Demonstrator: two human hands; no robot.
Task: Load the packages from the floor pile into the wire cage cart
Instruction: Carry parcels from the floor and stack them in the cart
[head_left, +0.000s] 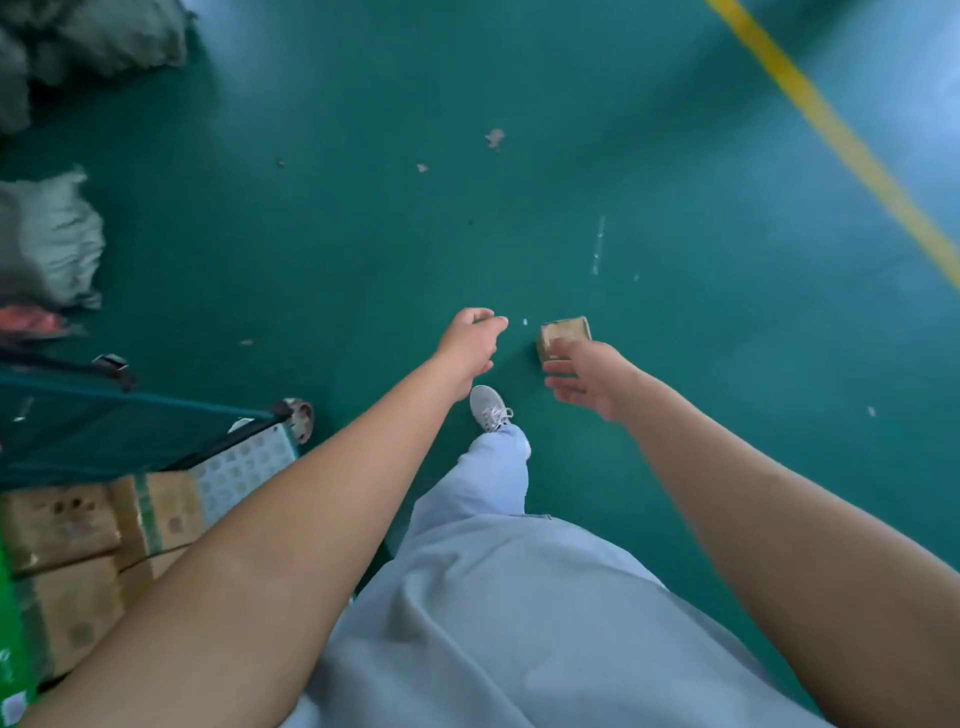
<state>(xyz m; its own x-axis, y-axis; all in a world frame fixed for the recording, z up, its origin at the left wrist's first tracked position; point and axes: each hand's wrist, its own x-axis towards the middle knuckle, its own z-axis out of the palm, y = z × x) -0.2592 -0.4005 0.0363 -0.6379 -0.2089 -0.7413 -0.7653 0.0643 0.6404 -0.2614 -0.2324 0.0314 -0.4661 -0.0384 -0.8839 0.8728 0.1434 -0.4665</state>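
A small brown cardboard package (566, 332) lies alone on the green floor ahead of me. My right hand (589, 379) reaches out just in front of it with fingers spread and relaxed, overlapping its near edge; I cannot tell whether it touches. My left hand (470, 340) hangs to the left of the package with loosely curled fingers, holding nothing. The wire cage cart (140, 415) stands at the lower left, with several cardboard boxes (104, 525) inside it.
Grey woven sacks (47, 239) lie at the left edge and top left corner. A yellow line (831, 124) crosses the floor at the upper right. My leg and white shoe (488, 408) are below the hands. A cart caster (300, 415) sticks out.
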